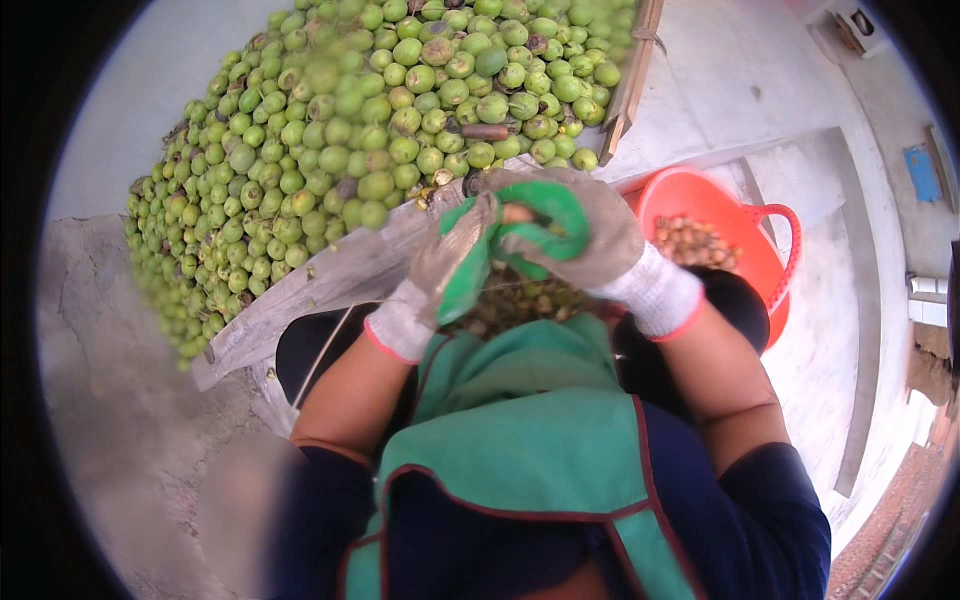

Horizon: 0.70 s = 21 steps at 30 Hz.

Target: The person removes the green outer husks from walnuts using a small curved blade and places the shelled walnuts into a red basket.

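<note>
Both hands wear stained work gloves with green palms and white knitted cuffs. Close together above my lap, they meet in front of the wooden board's edge. My left hand is closed, its fingers turned in toward the other hand. My right hand curls inward too, showing its green thumb side. A small brownish bit shows between them; what they hold is blurred and mostly covered by the gloves. Just beneath the hands lie many small greenish-brown pieces, beside the green apron I wear.
A large heap of round green fruits rises ahead and to the left, held by wooden boards. A brown handle-like piece lies at its near edge. On the right stands a red plastic basket with brownish nut-like pieces.
</note>
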Each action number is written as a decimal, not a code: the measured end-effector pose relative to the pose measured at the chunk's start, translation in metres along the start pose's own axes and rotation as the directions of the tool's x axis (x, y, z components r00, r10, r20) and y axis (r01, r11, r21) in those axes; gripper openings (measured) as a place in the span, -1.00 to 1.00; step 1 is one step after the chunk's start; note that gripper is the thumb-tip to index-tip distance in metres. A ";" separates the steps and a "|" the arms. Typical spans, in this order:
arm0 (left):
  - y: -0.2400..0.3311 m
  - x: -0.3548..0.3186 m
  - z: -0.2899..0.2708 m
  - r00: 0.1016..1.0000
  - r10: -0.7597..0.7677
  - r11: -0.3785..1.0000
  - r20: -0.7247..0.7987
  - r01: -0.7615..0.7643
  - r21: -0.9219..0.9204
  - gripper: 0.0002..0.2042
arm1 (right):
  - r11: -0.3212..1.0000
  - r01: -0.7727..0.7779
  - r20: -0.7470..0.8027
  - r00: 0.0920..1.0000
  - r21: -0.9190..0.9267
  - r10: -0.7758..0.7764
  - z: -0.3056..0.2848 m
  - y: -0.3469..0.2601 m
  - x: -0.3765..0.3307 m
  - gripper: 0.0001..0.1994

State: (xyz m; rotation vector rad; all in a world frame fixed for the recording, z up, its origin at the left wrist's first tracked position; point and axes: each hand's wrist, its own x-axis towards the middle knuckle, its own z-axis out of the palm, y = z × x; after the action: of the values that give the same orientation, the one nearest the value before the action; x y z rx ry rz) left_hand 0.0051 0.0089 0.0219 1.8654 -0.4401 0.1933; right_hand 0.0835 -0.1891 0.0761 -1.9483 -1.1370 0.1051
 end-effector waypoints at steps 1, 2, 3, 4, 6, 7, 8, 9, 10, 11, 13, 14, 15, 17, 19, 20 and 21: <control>0.004 0.003 0.004 0.993 -0.120 0.959 -0.003 0.115 -0.259 -0.65 | 0.999 -0.031 0.016 0.999 0.023 0.031 -0.002 -0.003 -0.001 -0.53; 0.008 0.006 0.008 0.971 -0.238 0.840 -0.005 0.203 -0.504 -0.65 | 0.992 -0.023 0.000 1.000 0.125 0.023 -0.001 0.001 -0.003 -0.54; 0.007 0.005 0.011 0.935 -0.355 0.704 0.008 0.273 -0.656 -0.62 | 0.974 -0.013 -0.015 1.000 0.227 0.017 0.003 0.006 -0.005 -0.54; 0.006 0.005 0.012 0.886 -0.462 0.536 0.044 0.318 -0.782 -0.59 | 0.945 -0.001 -0.030 0.999 0.328 0.011 0.005 0.010 -0.007 -0.54; 0.012 0.005 0.001 0.891 -0.453 0.758 0.025 0.400 -0.515 -0.58 | 0.800 -0.119 0.074 0.993 0.588 0.094 0.000 0.016 -0.007 -0.54; 0.018 0.009 -0.007 0.898 -0.440 0.834 0.023 0.418 -0.359 -0.57 | 0.701 -0.182 0.131 0.983 0.689 0.127 -0.003 0.018 -0.007 -0.54; 0.024 0.013 -0.016 0.904 -0.427 0.886 0.022 0.422 -0.192 -0.56 | 0.695 -0.173 0.114 0.985 0.697 0.130 -0.006 0.016 -0.008 -0.52; 0.030 0.013 -0.024 0.908 -0.418 0.908 0.012 0.418 -0.018 -0.55 | 0.686 -0.164 0.106 0.986 0.709 0.127 -0.008 0.010 -0.008 -0.51; 0.032 0.013 -0.028 0.912 -0.409 0.902 0.004 0.403 0.156 -0.54 | 0.675 -0.156 0.097 0.988 0.721 0.124 -0.010 0.006 -0.007 -0.50; 0.021 0.012 -0.027 0.914 -0.404 0.912 -0.034 0.405 0.059 -0.55 | 0.707 -0.151 0.108 0.989 0.691 0.106 -0.013 0.005 -0.006 -0.49; 0.018 0.011 -0.031 0.839 -0.544 0.824 -0.010 0.531 -0.195 -0.55 | 0.761 -0.144 0.131 0.988 0.633 0.078 -0.017 0.006 -0.006 -0.48; 0.017 0.010 -0.032 0.796 -0.605 0.752 0.017 0.578 -0.317 -0.56 | 0.784 -0.123 0.123 0.991 0.608 0.060 -0.015 0.008 -0.006 -0.45; 0.021 0.010 -0.030 0.797 -0.599 0.711 0.084 0.576 -0.404 -0.57 | 0.803 -0.101 0.113 0.993 0.587 0.043 -0.012 0.011 -0.007 -0.42; 0.029 0.013 -0.020 0.800 -0.561 0.600 0.213 0.571 -0.561 -0.60 | 0.887 -0.070 0.114 0.993 0.456 0.020 -0.008 0.014 -0.007 -0.38; 0.032 0.010 -0.013 0.859 -0.471 0.543 0.202 0.463 -0.701 -0.63 | 0.965 -0.038 0.110 0.994 0.260 0.009 -0.005 0.013 -0.003 -0.36; 0.025 0.007 -0.008 0.877 -0.459 0.558 0.139 0.406 -0.724 -0.63 | 0.983 -0.025 0.094 0.996 0.181 0.008 -0.003 0.012 -0.003 -0.35; 0.015 0.003 -0.004 0.893 -0.446 0.577 0.067 0.344 -0.741 -0.62 | 0.989 -0.007 0.051 0.999 0.147 0.000 0.001 0.007 -0.002 -0.36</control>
State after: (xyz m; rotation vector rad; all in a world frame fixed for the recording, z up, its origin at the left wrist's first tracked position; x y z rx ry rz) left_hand 0.0025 0.0073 0.0375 1.0746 0.0294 -0.1667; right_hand 0.0866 -0.1914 0.0697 -1.8255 -1.1265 0.2353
